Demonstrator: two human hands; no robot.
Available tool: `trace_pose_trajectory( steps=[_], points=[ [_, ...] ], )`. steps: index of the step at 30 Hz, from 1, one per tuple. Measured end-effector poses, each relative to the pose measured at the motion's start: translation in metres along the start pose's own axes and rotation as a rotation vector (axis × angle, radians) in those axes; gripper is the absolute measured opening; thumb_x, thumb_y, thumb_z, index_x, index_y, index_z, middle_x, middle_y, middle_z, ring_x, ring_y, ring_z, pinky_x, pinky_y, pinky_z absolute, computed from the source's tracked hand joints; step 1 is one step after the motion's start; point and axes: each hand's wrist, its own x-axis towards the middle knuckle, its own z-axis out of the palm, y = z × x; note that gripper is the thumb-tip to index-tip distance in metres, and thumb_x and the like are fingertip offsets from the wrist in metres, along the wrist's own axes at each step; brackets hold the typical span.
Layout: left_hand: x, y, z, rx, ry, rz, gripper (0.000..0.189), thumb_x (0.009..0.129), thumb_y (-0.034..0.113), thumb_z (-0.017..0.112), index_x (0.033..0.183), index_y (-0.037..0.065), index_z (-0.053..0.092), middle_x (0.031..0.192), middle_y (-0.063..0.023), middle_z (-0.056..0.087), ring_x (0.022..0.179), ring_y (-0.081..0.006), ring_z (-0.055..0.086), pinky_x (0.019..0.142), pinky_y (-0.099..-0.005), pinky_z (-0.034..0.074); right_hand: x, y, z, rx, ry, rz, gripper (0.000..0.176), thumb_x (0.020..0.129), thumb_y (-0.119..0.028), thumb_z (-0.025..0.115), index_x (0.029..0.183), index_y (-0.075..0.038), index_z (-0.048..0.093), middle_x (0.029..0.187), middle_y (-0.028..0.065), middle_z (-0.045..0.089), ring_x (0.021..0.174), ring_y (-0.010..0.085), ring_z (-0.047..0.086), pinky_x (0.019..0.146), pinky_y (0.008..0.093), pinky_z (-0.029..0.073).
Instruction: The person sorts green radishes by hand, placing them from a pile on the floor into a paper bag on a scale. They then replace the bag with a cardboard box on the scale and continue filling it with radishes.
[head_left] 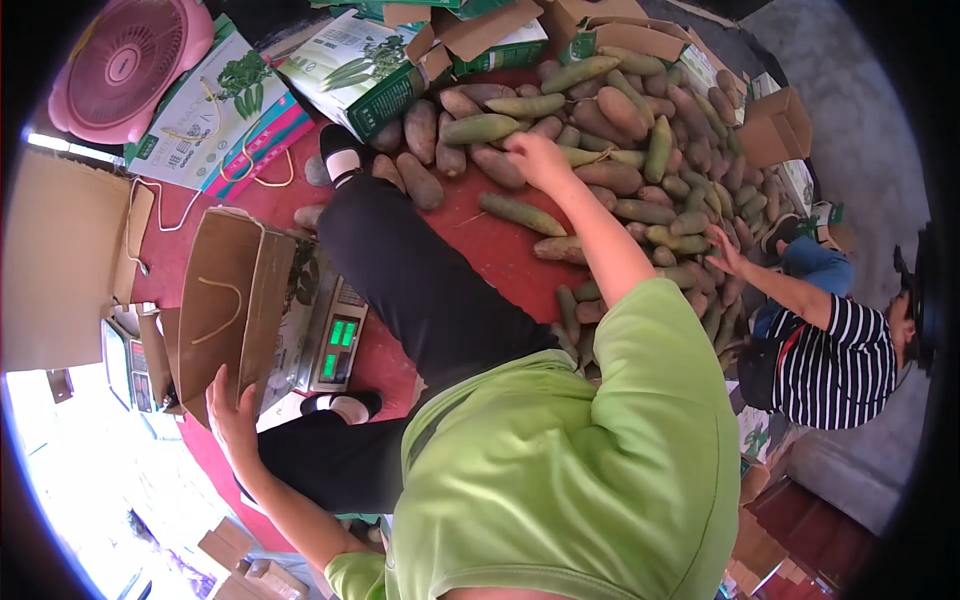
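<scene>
My left hand (232, 420) is at the near edge of a tall open cardboard carton (262, 290), its fingers spread against the side. The carton stands on a digital scale (335, 345) with lit green digits. At the pile, my right hand (538, 160) has its fingers curled down over the end of a muddy reddish-brown radish (495, 165); the fingertips are partly hidden. A greener radish (480, 129) lies close beside that hand. The large heap of radishes (620, 110) spreads beyond it, and a single green radish (522, 213) lies nearer me.
Printed gift boxes (345, 75) and a pink fan (125, 65) stand at the far left. Open cartons (780, 125) border the pile. A co-worker in a striped shirt (840, 360) reaches a hand (725, 252) to the heap from the right. A second scale (125, 365) is at left.
</scene>
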Motion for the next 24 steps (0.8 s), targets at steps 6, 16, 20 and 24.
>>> trace_pose_trajectory(
  steps=[6,16,20,24],
  points=[
    [0.012,-0.017,0.033,-0.065,-0.125,-0.068,0.036,0.075,0.007,0.066,0.111,0.002,0.062,0.099,-0.0156,0.066,0.096,-0.0281,0.064,0.083,-0.0351,0.048,-0.095,0.15,0.037,-0.248,-0.186,0.371,0.025,0.079,-0.022,0.063,0.099,-0.008,0.065,0.097,0.0182,0.065,0.098,0.0338,0.061,0.086,0.0414,0.048],
    [0.017,-0.012,0.041,-0.08,-0.171,-0.216,0.02,0.08,0.01,0.064,0.097,0.001,0.066,0.081,-0.0191,0.066,0.076,-0.033,0.066,0.071,-0.0383,0.049,-0.1,0.15,0.076,-0.373,-0.287,0.591,0.033,0.084,-0.019,0.056,0.118,-0.016,0.056,0.124,0.0101,0.054,0.119,0.0327,0.048,0.095,0.0462,0.045],
    [0.015,-0.01,0.042,-0.137,-0.145,-0.232,0.019,0.08,0.009,0.063,0.096,0.0,0.065,0.077,-0.0189,0.065,0.072,-0.0283,0.066,0.068,-0.0368,0.048,-0.072,0.136,0.086,-0.365,-0.333,0.602,0.056,0.079,-0.018,0.064,0.132,-0.017,0.045,0.135,0.0083,0.045,0.126,0.0303,0.042,0.1,0.0452,0.041],
    [0.015,-0.006,0.042,-0.137,-0.114,-0.193,0.017,0.08,0.009,0.063,0.093,-0.001,0.064,0.074,-0.0183,0.065,0.069,-0.0278,0.064,0.066,-0.0361,0.048,-0.067,0.123,0.098,-0.351,-0.355,0.593,0.077,0.073,-0.021,0.075,0.139,-0.019,0.035,0.14,0.0064,0.039,0.127,0.0295,0.041,0.1,0.0477,0.04]
  ],
)
